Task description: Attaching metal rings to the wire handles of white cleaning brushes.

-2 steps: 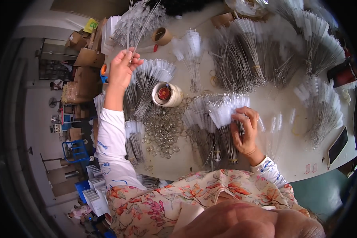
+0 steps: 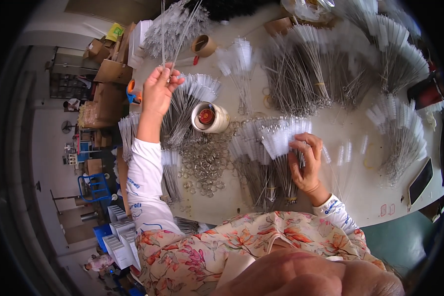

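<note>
My left hand (image 2: 157, 93), raised over the left part of the table, pinches two wire brush stems (image 2: 183, 34) that spread upward past the top edge, so their far ends are out of view. Under and beside it lies a pile of white-bristled wire brushes (image 2: 202, 88). On the near middle of the table, a bundle of wire brushes (image 2: 283, 138) lies with bristles pointing away and looped stems toward me. My right hand (image 2: 308, 165) rests against this bundle's right side, fingers curved and apart, holding nothing that I can see.
Loose small metal rings (image 2: 204, 165) spread beside a white tape roll (image 2: 221, 120) with a red item inside. More brush bundles (image 2: 301, 69) fill the far side. Orange-handled scissors (image 2: 132, 92) lie at the left edge, a dark phone (image 2: 420, 182) at the right, a cardboard ring (image 2: 203, 45) behind.
My left hand has shifted slightly right and toward me, with the stems still in it. My right hand has hardly moved.
</note>
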Demonstrator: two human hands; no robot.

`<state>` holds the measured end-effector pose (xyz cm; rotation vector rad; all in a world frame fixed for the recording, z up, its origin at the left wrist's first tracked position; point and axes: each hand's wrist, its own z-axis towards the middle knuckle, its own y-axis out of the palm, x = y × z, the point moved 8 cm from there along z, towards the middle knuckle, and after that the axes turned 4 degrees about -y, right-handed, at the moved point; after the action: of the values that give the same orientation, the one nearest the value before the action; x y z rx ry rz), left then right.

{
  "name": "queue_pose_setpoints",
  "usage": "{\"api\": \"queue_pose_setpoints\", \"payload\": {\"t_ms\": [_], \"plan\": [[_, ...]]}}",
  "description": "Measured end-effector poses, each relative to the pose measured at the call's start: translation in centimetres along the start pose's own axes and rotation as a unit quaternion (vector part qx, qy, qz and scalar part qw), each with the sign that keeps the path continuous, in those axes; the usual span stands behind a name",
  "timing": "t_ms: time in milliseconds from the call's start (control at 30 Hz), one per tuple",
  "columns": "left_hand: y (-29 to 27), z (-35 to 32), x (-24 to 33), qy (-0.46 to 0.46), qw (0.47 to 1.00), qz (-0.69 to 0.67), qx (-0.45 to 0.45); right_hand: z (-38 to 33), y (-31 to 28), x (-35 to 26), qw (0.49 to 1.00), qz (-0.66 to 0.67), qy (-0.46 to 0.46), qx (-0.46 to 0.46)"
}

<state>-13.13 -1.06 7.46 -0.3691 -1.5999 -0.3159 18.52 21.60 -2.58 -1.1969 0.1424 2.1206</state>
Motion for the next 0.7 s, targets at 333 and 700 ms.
{"api": "queue_pose_setpoints", "payload": {"t_ms": [333,700], "plan": [[4.0,-1.2,-1.5,0.017,0.995,-0.102,-0.006,0.4,-0.1,-0.2,1.000,-0.006,0.000,-0.001],[7.3,18.4,8.2,0.057,0.990,-0.126,-0.028,0.3,-0.2,-0.3,1.000,-0.004,-0.005,-0.018]]}}
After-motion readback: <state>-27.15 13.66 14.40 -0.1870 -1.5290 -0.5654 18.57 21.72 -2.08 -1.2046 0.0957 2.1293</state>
